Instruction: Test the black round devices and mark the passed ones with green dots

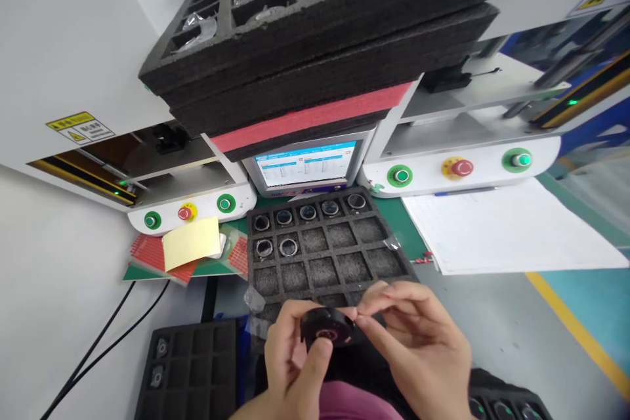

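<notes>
My left hand (pixel 300 354) is closed around a round black disc-like part (pixel 327 327), thumb on its face. A reddish ring and small marks show near the middle of that face. At the part's right edge, my right hand (pixel 413 335) has its thumb and forefinger pinched together. Whatever lies between those fingertips is too small to make out. Just beyond both hands is a black foam tray (pixel 322 256) divided into square pockets. Several round, watch-like parts (pixel 308 212) with shiny rims sit in its far rows.
Stacked foam trays (pixel 315 46) loom over a small screen (pixel 305 164). Machines with green buttons (pixel 402 175) and red stop knobs (pixel 461 168) stand on both sides. Papers with a pen (pixel 512 230) lie right. Another foam tray (pixel 189 374) is low left; more parts (pixel 503 410) are low right.
</notes>
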`<move>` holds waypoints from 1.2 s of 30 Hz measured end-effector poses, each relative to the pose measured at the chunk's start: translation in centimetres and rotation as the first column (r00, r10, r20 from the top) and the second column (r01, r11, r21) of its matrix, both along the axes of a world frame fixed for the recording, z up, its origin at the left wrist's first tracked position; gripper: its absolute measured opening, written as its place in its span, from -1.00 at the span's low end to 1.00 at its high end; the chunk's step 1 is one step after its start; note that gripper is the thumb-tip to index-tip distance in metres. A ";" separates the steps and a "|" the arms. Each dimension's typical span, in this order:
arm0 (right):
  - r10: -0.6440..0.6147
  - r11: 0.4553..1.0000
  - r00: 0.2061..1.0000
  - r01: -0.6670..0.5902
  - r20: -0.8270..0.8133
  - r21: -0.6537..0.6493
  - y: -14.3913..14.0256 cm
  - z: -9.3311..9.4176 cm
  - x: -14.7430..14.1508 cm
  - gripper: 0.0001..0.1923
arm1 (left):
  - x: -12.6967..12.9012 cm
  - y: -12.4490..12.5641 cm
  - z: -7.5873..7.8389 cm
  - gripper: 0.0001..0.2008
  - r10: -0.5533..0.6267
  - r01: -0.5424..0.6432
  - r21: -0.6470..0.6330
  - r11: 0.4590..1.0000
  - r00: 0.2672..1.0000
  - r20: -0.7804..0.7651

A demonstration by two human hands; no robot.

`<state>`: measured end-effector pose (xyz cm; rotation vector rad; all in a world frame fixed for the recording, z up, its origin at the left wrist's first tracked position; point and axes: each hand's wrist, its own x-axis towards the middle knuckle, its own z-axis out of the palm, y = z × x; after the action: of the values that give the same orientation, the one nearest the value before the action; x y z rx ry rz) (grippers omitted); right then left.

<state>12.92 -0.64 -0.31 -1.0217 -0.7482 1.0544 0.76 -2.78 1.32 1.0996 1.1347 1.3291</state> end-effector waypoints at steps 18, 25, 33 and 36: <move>-0.050 0.998 0.996 0.053 0.079 -0.036 -0.6 0.2 1.4 -0.69 | 0.5 0.9 0.0 -0.69 0.120 -0.043 0.157 0.987 0.843 -0.524; -0.016 0.998 0.991 0.006 -0.136 -0.070 -0.5 1.2 0.0 -0.76 | 1.7 1.9 0.7 -0.58 0.062 0.128 0.249 0.960 0.772 -0.633; 0.063 0.994 0.953 -0.088 -0.297 -0.071 -0.5 1.0 0.6 -0.73 | 1.4 0.9 0.7 -0.44 -0.071 0.270 0.211 0.939 0.755 -0.651; 0.086 0.992 0.948 -0.110 -0.307 -0.060 -0.5 1.0 0.7 -0.71 | 1.2 0.7 1.0 -0.50 -0.146 0.294 0.139 0.946 0.766 -0.626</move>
<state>13.64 -1.15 0.72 -0.8659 -0.5135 1.3005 1.92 -2.12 2.30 1.8709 1.2679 0.9441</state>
